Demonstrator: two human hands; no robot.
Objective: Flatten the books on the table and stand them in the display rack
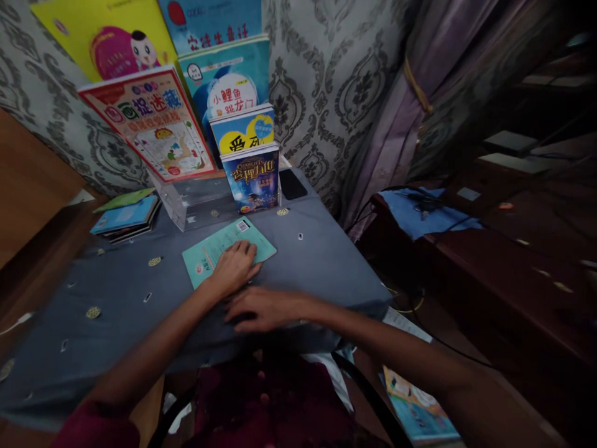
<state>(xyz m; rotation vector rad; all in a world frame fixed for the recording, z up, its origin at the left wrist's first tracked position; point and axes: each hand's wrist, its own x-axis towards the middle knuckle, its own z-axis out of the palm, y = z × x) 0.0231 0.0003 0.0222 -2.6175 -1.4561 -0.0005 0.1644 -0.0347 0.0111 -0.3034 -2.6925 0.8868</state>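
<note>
A thin teal booklet (219, 249) lies flat on the grey tablecloth (116, 292). My left hand (236, 266) rests palm-down on its near edge, fingers stretched over the cover. My right hand (261, 308) lies flat on the cloth just in front of the booklet, fingers extended to the left, holding nothing. Behind the booklet, several picture books stand in a clear stepped rack (196, 202), the front one a dark blue book (250, 177).
A small stack of thin books (125, 218) lies at the table's back left. A black phone-like object (292, 184) sits right of the rack. More booklets (420, 414) lie on the floor at right, beside a dark bench with blue cloth (420, 214).
</note>
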